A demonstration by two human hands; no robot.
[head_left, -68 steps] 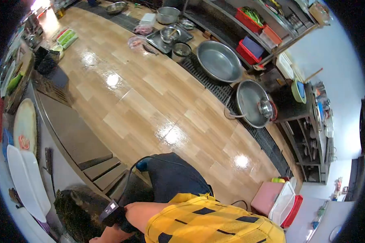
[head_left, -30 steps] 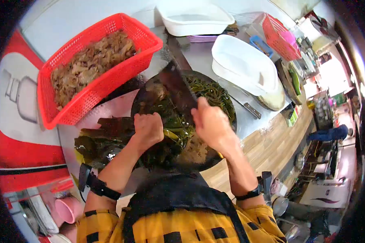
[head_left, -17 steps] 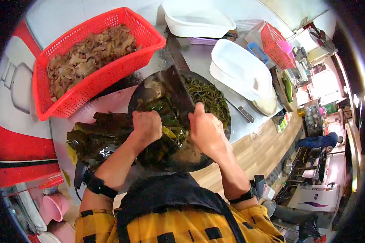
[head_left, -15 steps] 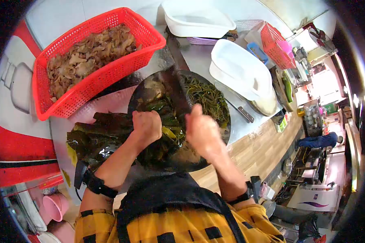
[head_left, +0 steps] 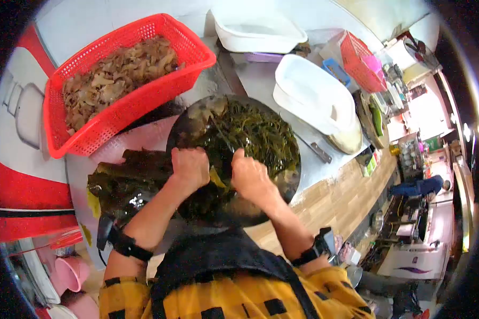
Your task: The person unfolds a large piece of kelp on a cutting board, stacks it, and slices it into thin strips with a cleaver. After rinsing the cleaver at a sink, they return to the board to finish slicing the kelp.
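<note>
On a dark round chopping board (head_left: pixel 253 207) lies a heap of thin dark-green kelp strips (head_left: pixel 266 130). Wide wet kelp sheets (head_left: pixel 127 178) spread from the counter at left onto the board. My left hand (head_left: pixel 190 167) is closed in a fist on the kelp at the board's left side. Fingers wrapped round its handle, my right hand (head_left: pixel 249 175) holds a cleaver (head_left: pixel 224 137), whose blade shows almost edge-on as a thin line among the kelp. My right hand covers the handle. A yellowish kelp piece (head_left: pixel 216 178) shows between my hands.
A red basket (head_left: pixel 138 103) of brown, ruffled pieces stands at upper left. White tubs (head_left: pixel 314 90) (head_left: pixel 258 40) sit behind and right of the board. Another knife (head_left: pixel 321 153) lies at right. Farther right, a person (head_left: pixel 418 186) in dark blue stands. A pink bucket (head_left: pixel 72 272) is at lower left.
The cleaver's broad blade has turned nearly edge-on and come down into the kelp. My right hand has shifted slightly left; my left hand stays almost in place. More strips show across the board.
</note>
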